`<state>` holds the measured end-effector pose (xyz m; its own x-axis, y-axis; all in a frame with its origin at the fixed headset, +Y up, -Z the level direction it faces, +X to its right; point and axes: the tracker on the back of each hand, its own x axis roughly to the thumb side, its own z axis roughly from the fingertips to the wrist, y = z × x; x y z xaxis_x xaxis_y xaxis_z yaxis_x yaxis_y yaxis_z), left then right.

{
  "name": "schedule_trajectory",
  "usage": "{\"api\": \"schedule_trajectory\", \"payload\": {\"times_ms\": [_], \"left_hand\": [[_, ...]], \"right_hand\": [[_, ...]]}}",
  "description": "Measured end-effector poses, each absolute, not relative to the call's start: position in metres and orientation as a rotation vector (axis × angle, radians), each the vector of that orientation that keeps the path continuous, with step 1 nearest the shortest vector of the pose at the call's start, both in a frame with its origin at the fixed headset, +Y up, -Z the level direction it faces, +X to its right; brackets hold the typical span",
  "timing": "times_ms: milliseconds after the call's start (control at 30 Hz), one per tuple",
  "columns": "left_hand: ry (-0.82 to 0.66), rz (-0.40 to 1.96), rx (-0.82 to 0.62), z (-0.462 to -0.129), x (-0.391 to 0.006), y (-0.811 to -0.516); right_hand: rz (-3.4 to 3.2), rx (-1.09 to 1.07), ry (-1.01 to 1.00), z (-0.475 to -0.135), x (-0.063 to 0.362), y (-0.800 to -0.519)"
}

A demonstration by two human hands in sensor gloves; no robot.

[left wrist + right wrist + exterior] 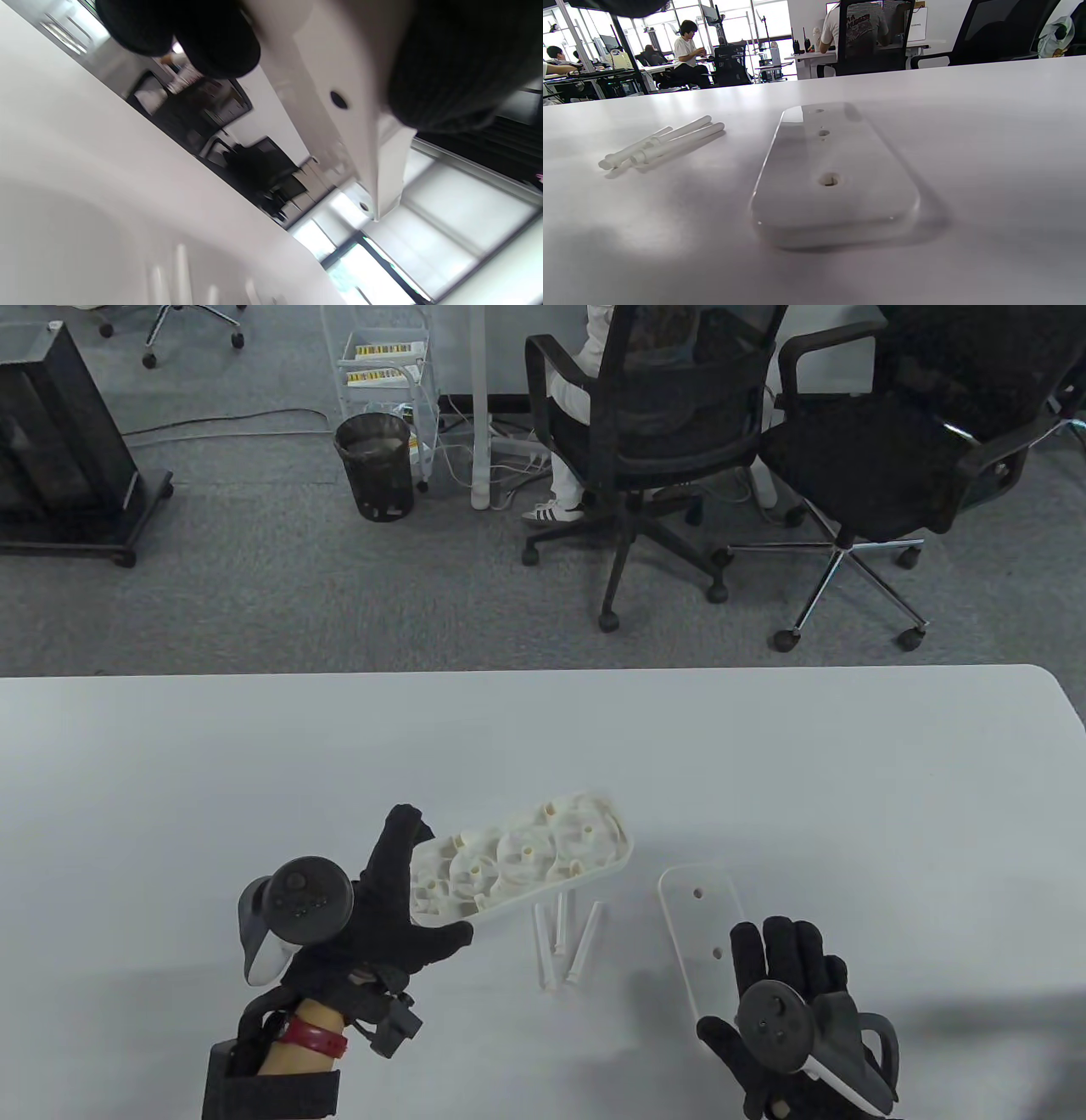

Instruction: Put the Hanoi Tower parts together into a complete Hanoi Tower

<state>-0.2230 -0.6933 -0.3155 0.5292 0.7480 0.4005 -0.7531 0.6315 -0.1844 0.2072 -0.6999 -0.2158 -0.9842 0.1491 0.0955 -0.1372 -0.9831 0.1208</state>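
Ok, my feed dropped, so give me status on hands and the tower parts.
Left hand grips the ribbed base tray, tilted up. Right hand rests on the flat plate, fingers open. Three pegs lie loose between them. Nothing in the way.

Bright even daylight, soft tabletop shadows, left wrist view motion-blurred.

Desk point(254, 763): plain pale grey-white. Ribbed base point(526, 857), flat plate point(691, 925) and pegs point(560, 942): all white, unpatterned. Both gloves black: left hand point(382, 916), right hand point(785, 976). Wrist strap point(314, 1037) below left hand: red.
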Motion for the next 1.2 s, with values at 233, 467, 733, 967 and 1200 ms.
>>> {"api": "schedule_trajectory", "payload": {"times_ms": [233, 467, 733, 967, 1200], "left_hand": [[-0.549, 1.239, -0.037, -0.317, -0.229, -0.718], [-0.568, 1.317, -0.085, -0.316, -0.233, -0.716], [-0.611, 1.317, -0.115, -0.31, -0.232, -0.71], [-0.64, 1.314, -0.133, -0.308, -0.232, -0.708], [-0.67, 1.322, -0.149, -0.305, -0.23, -0.704]], "right_hand": [[3.007, 0.13, 0.19, -0.218, 0.207, -0.705], [3.019, 0.11, 0.199, -0.221, 0.207, -0.709], [3.019, 0.072, 0.202, -0.223, 0.209, -0.711], [2.988, 0.015, 0.179, -0.228, 0.213, -0.708], [3.057, -0.022, 0.34, -0.247, 0.202, -0.69]]}}
